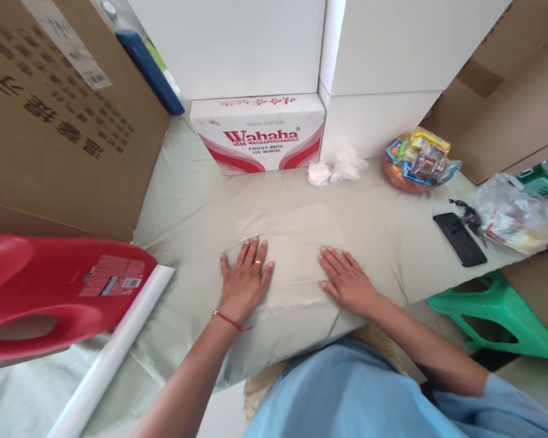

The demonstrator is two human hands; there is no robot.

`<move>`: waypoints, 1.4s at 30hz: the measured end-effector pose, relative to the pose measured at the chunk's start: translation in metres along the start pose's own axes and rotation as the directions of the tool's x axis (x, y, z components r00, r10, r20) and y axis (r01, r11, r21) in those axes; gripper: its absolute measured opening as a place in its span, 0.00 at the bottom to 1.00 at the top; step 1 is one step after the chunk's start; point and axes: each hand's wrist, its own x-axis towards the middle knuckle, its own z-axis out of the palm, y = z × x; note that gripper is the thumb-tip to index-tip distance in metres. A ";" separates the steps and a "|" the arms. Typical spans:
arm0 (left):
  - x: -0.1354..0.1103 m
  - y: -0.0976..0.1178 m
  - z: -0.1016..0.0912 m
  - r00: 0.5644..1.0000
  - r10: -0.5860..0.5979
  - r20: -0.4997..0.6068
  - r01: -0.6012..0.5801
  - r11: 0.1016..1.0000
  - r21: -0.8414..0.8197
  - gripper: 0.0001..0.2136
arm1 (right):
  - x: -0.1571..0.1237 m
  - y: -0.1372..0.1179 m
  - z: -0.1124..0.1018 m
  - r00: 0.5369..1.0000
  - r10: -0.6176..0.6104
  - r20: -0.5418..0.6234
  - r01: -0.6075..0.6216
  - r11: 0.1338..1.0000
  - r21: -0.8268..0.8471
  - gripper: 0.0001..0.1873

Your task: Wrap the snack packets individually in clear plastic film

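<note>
My left hand (pixel 244 281) lies flat, palm down, its fingers spread; it has a gold ring and a red cord bracelet at the wrist. My right hand (pixel 349 281) rests palm down to the right with its fingers stretched out. Between and under them is what looks like a thin, clear plastic sheet or bag (pixel 296 258), spread on the pale green cloth (pixel 182 182). Its edges are hard to make out. Neither hand grips anything.
At the back stand a Wahaha water carton (pixel 262 137), crumpled white plastic (pixel 342 165) and a snack bowl (pixel 399 176). A black phone-like object (pixel 460 239) and plastic bag (pixel 511 213) lie right. Left are a red jug (pixel 64 280), white tube (pixel 114 353) and large cardboard box (pixel 64 115). A green stool (pixel 506 313) stands below.
</note>
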 end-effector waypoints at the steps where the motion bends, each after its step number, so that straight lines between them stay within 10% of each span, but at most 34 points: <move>1: 0.000 -0.001 0.000 1.000 0.007 0.006 -0.007 1.000 -0.006 0.28 | -0.014 0.009 0.000 0.999 0.051 -0.005 -0.051 0.999 -0.021 0.36; 10: 0.002 -0.026 -0.006 0.988 -0.007 -0.152 -0.039 0.954 -0.299 0.28 | -0.089 0.066 -0.002 0.888 0.334 -0.316 -0.333 0.941 0.058 0.34; 15: 0.038 -0.057 -0.031 0.868 -0.271 -0.416 0.068 0.895 -0.440 0.19 | -0.092 0.071 -0.011 0.809 0.295 -0.508 -0.285 0.953 0.100 0.26; 23: 0.129 -0.114 -0.037 0.779 -0.581 -0.235 0.374 0.732 -0.570 0.12 | -0.126 0.097 0.004 0.755 0.304 -0.581 -0.379 0.926 -0.007 0.29; 32: 0.111 -0.116 -0.041 0.650 -0.605 -0.460 0.428 0.792 -0.435 0.18 | -0.137 0.105 0.025 0.714 0.257 -0.651 -0.396 0.915 -0.074 0.18; 35: 0.117 -0.120 -0.051 0.681 -0.489 -0.546 0.400 0.872 -0.282 0.25 | -0.136 0.104 0.024 0.717 0.255 -0.649 -0.398 0.914 -0.081 0.17; 42: 0.155 -0.142 -0.069 0.810 -0.509 -0.293 0.510 0.857 -0.079 0.28 | -0.133 0.104 0.025 0.692 0.256 -0.675 -0.399 0.915 -0.063 0.15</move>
